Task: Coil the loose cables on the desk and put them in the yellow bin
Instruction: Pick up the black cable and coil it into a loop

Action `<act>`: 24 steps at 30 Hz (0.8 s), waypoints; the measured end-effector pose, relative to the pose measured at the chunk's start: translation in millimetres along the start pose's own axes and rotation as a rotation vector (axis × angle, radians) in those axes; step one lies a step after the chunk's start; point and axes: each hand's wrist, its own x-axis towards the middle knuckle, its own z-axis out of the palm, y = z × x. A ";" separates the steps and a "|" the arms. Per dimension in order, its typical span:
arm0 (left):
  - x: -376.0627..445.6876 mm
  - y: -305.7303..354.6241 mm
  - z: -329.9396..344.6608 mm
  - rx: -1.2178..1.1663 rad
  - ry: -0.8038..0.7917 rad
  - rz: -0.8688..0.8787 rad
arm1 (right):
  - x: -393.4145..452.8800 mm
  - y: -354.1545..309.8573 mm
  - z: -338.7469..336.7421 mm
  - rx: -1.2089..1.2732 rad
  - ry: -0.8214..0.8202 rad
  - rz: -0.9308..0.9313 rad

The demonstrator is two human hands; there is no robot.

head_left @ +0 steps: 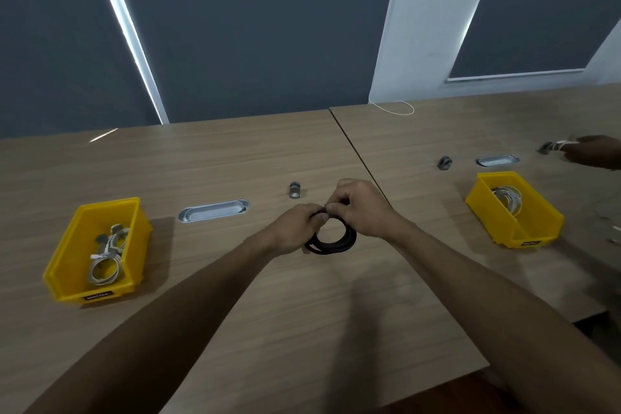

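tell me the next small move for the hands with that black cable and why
Probably finish securing the end, then carry the coil to the yellow bin on the left. The black cable already hangs in a neat loop, both the left hand and right hand pinch its top, and that bin holds coiled white cables.

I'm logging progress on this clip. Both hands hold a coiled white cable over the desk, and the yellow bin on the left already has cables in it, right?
Not quite: the coiled cable is black, not white, as the head view shows. The rest stands: the left hand and right hand both hold it over the desk, and the left yellow bin already holds cables.
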 end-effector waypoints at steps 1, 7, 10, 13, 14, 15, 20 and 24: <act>-0.5 -1.2 0.8 0.062 0.022 0.030 | 1.7 0.9 -0.8 0.038 0.000 0.029; -1.4 -1.9 -1.1 0.080 0.030 0.036 | 2.5 -5.9 7.8 -0.117 0.014 -0.079; 1.9 -2.9 -2.0 0.047 0.077 -0.005 | 4.2 -5.3 5.2 -0.067 0.035 -0.026; -0.5 -3.4 -4.0 -0.094 0.097 -0.087 | 5.5 -1.7 5.9 -0.072 0.037 0.009; -2.0 -3.2 -4.2 -0.158 0.067 -0.118 | 6.3 0.2 5.7 -0.064 0.041 0.031; -3.8 -2.8 -4.2 -0.222 0.036 -0.145 | 8.1 4.6 6.3 -0.037 0.048 0.059; -1.4 -12.5 -2.4 -0.235 0.111 -0.130 | 13.0 7.5 8.0 0.013 -0.034 0.188; -2.1 -18.3 2.8 -0.164 0.149 -0.139 | 15.6 5.8 13.8 0.000 -0.040 0.192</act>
